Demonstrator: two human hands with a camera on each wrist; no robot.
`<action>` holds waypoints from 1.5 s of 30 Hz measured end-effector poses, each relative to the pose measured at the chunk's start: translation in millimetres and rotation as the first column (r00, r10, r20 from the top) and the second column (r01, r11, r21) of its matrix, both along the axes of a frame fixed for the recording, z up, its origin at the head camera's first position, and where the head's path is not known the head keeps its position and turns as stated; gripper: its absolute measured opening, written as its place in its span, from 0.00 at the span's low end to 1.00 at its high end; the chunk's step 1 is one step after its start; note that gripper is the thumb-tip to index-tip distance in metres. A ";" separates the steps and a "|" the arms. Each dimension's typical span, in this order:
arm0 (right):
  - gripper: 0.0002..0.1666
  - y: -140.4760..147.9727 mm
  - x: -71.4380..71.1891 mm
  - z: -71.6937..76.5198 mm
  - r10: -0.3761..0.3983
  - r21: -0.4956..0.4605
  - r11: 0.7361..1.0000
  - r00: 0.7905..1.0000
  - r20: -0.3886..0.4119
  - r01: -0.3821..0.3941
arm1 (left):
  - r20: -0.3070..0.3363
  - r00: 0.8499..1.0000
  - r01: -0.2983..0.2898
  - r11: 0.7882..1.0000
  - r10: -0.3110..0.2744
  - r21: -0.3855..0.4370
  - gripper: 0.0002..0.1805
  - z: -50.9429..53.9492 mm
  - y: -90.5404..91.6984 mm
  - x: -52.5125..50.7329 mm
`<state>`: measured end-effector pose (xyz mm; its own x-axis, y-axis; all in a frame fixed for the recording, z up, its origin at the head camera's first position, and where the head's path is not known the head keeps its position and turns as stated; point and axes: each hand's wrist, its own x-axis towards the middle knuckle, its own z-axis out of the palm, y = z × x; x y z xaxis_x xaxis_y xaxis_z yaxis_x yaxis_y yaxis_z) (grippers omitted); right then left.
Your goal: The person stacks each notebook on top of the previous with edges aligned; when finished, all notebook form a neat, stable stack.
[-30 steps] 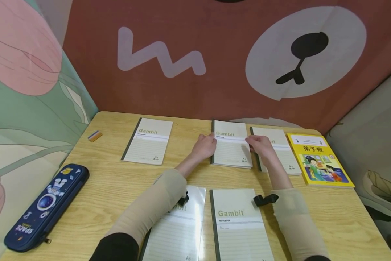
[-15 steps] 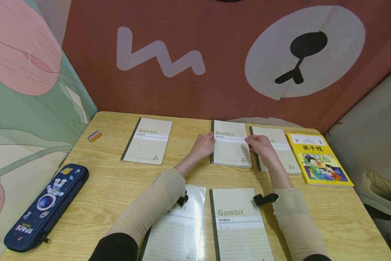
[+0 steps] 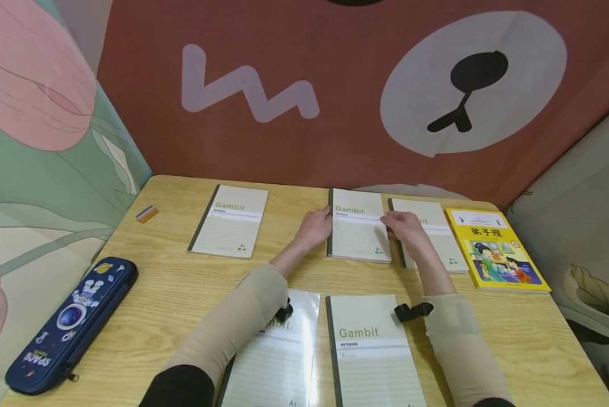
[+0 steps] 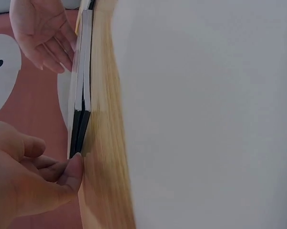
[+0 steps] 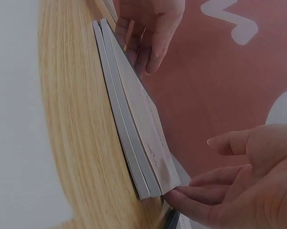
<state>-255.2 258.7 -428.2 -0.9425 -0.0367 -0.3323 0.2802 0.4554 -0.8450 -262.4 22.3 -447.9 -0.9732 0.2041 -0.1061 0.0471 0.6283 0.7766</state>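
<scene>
Two stacked Gambit notebooks lie flat near the table's far edge, white-covered with dark spines. My left hand touches the spine side, its fingertips at the dark spines in the left wrist view. On the opposite side my right hand rests its fingertips against the page edges, the thumb held apart in the right wrist view. That view shows a narrow gap between the two notebooks. Another Gambit notebook lies just right of the stack, partly hidden by the right hand.
One notebook lies at the far left. Nearer are a shiny-covered notebook, partly under the left forearm, and another notebook. A yellow book lies right, a blue pencil case left, and a small eraser-like block behind it.
My left hand has shifted slightly left, its fingertips now at the spine edge rather than over the cover. The right hand and the notebooks are nearly unchanged.
</scene>
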 end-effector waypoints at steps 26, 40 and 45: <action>0.37 81.9 2.2 -1.4 -0.002 0.043 0.999 0.961 -0.276 0.014 | 0.052 0.999 -0.021 0.932 0.002 0.361 0.24 16.8 53.3 5.4; 0.41 128.4 27.5 0.3 0.032 0.354 0.934 0.971 -0.237 0.055 | 0.273 0.945 -0.032 0.784 -0.177 0.619 0.31 15.1 114.2 19.8; 0.45 126.4 32.0 5.2 0.035 0.312 0.950 0.984 -0.172 0.021 | 0.310 0.937 -0.048 0.822 -0.159 0.568 0.32 18.1 128.1 25.2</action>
